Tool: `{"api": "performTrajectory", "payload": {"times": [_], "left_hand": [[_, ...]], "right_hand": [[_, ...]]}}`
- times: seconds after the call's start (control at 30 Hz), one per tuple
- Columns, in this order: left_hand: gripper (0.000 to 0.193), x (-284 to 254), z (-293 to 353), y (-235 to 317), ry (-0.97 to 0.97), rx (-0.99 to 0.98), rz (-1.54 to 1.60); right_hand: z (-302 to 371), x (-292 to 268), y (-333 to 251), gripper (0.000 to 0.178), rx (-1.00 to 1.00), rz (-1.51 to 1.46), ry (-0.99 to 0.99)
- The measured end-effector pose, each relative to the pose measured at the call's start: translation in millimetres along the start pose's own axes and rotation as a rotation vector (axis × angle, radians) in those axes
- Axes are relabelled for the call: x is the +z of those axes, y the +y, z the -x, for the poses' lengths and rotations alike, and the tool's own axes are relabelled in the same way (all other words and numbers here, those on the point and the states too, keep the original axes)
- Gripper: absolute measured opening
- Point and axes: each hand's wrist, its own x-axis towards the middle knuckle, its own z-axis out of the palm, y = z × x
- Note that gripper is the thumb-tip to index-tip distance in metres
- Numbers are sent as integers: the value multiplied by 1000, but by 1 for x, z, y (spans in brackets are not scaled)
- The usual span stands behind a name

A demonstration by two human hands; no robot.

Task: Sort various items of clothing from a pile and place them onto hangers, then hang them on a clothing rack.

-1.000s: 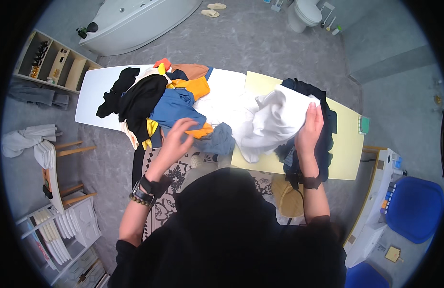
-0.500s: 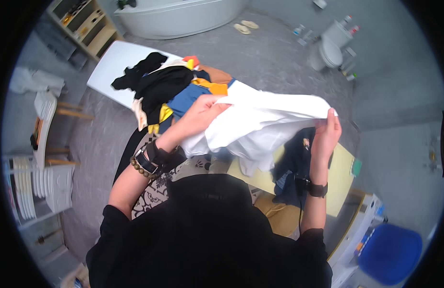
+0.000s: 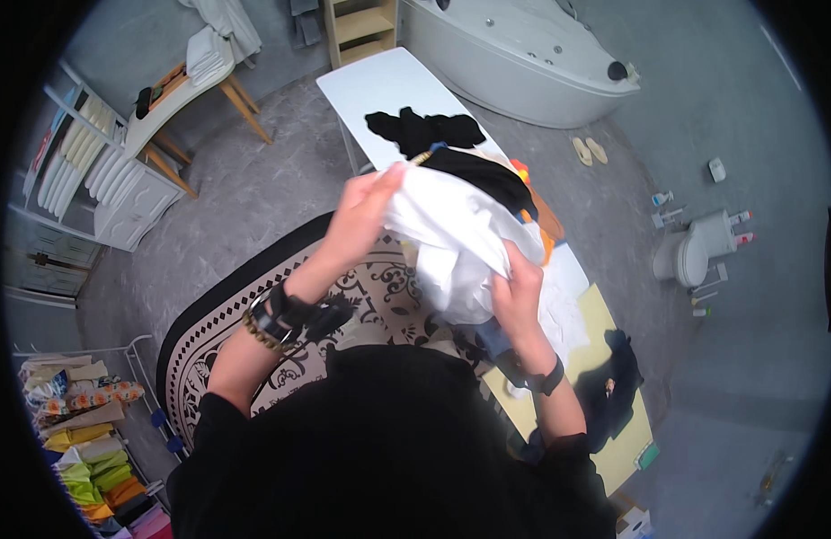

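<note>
A white cloth garment (image 3: 456,202) hangs bunched between my hands; its exact kind does not show through the folds. My left hand (image 3: 366,207) is closed on its upper left edge. Farther right and nearer to me, my right hand (image 3: 520,292) grips another edge, fingers closed. Behind the garment lies a pile of clothes with a black piece (image 3: 492,180) on top, partly covered by the white cloth. Another black garment (image 3: 424,130) is spread beyond it on the long white table (image 3: 370,83).
Dark navy clothing (image 3: 620,395) lies on a pale yellow board (image 3: 597,346) at right. A patterned rug (image 3: 226,314) covers the floor to my left. Farther off are a bathtub (image 3: 514,76), a toilet (image 3: 680,259), a curved side table (image 3: 177,108) and a rack of folded cloths (image 3: 96,467).
My view has turned left, so rug and rack now show. My hands have come closer together, the right lower, and the white garment is bunched rather than stretched sideways.
</note>
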Motion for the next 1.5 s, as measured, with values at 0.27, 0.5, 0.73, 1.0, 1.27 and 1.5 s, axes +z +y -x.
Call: {"api": "performTrajectory", "payload": {"times": [0.27,0.5,0.73,1.0,1.27,1.5], "left_hand": [[47,-181,56,51,361,139,-104],[44,-281,76,73,574,311,-70],[41,-350,79,93,649,264,-264],[47,-434,60,114,996,286,-441],[60,-493,60,148,1085,74,-965],[55,-491,96,170,1244,188,-648]], "right_hand": [[-72,121,-53,39,-272,256,59],[-142,195,-41,27,-153,203,7],[-232,228,-59,24,-141,-251,-199],[-351,280,-80,20,-225,-332,-308],[-421,331,-102,18,-531,107,-261],[-473,381,-66,15,-496,467,-381]]}}
